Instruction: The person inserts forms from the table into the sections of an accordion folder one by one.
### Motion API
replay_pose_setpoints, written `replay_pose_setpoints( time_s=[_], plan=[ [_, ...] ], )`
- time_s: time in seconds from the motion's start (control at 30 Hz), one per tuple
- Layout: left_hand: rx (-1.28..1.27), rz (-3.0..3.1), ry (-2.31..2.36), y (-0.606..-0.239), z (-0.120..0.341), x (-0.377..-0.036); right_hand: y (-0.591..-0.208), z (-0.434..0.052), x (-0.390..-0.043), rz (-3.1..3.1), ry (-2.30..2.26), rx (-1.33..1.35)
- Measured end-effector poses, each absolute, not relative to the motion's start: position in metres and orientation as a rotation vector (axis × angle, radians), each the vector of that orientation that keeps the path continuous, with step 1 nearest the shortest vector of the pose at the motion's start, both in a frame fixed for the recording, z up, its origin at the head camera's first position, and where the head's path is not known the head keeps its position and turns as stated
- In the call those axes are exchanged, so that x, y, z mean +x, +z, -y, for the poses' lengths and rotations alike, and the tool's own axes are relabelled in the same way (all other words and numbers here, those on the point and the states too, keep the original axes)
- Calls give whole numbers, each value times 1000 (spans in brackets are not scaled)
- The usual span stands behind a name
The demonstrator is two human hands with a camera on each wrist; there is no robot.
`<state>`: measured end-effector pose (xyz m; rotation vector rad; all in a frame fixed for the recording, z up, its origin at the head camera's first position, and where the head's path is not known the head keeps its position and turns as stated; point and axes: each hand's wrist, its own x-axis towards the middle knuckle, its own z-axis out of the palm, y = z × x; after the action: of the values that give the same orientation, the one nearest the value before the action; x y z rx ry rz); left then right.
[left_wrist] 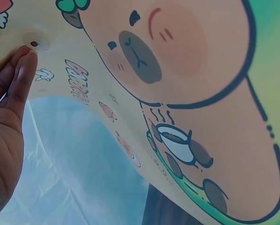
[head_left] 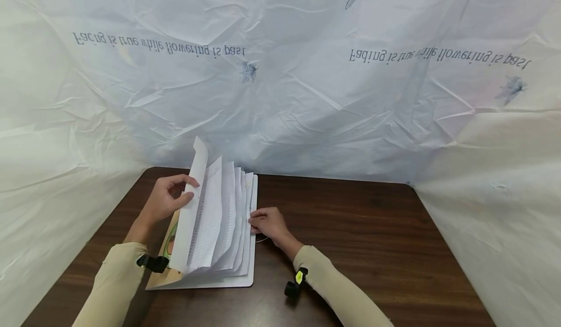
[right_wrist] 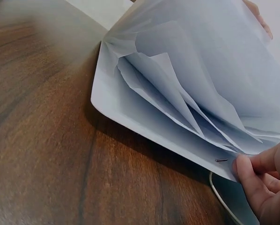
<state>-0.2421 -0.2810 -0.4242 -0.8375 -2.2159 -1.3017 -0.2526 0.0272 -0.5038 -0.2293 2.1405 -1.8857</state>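
A cartoon-covered folder (head_left: pixel 238 281) stands open on the table, its white leaves (head_left: pixel 225 215) fanned upward. My left hand (head_left: pixel 164 198) pinches the edge of the raised front cover (head_left: pixel 189 229), white inside. In the left wrist view the cover's outer face (left_wrist: pixel 191 47) bears a big cartoon animal, and my fingertips (left_wrist: pixel 27 56) are beside a round button (left_wrist: pixel 35 43). At the folder's right edge, my right hand (head_left: pixel 269 222) pinches the margin of the lower leaves; how many is hidden. Near those fingers a small metal staple (right_wrist: pixel 221 161) shows in the right wrist view.
A thin pale cord (right_wrist: pixel 222 199) loops out from under the folder's right edge. Dark wood-grain table (head_left: pixel 350 249) extends to the right. White printed sheeting (head_left: pixel 307 98) hangs behind and along both sides of the table.
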Motion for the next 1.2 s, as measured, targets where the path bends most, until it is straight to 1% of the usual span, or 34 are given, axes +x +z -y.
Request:
replay_pose_setpoints(
  time_s=[0.4, 0.93, 1.2],
  plan=[
    [-832, 2215, -1292, -424, 279, -242, -506, -23, -254, -2183, -1852, -181],
    [-857, 2211, -1320, -427, 280, -243, -509, -20, -256, -2330, -1767, -241],
    [-847, 2213, -1319, -426, 280, -242, -509, -16, -255, -2306, -1730, -258]
  ],
)
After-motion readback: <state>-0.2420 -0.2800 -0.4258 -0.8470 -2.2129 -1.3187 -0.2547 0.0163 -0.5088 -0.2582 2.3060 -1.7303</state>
